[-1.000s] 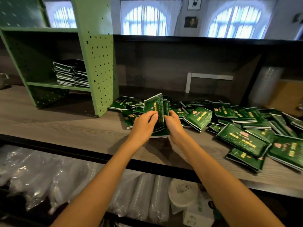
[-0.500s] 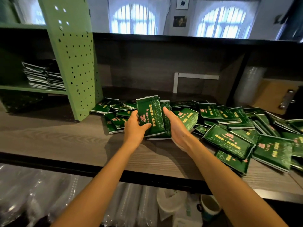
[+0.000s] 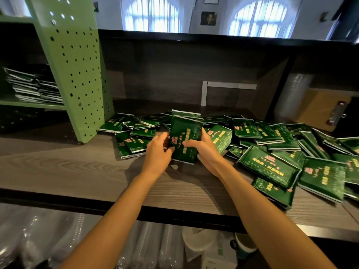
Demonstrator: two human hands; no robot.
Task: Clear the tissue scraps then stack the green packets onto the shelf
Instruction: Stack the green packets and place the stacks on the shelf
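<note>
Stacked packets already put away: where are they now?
Head view, far left: the stacked packets lie on the green shelf, behind its perforated side panel, well left of the loose pile on the counter.

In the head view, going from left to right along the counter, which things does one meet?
shelved stack of packets → perforated green panel → few loose packets → left hand → held bundle of packets → right hand → larger packet heap → clipboard
</note>
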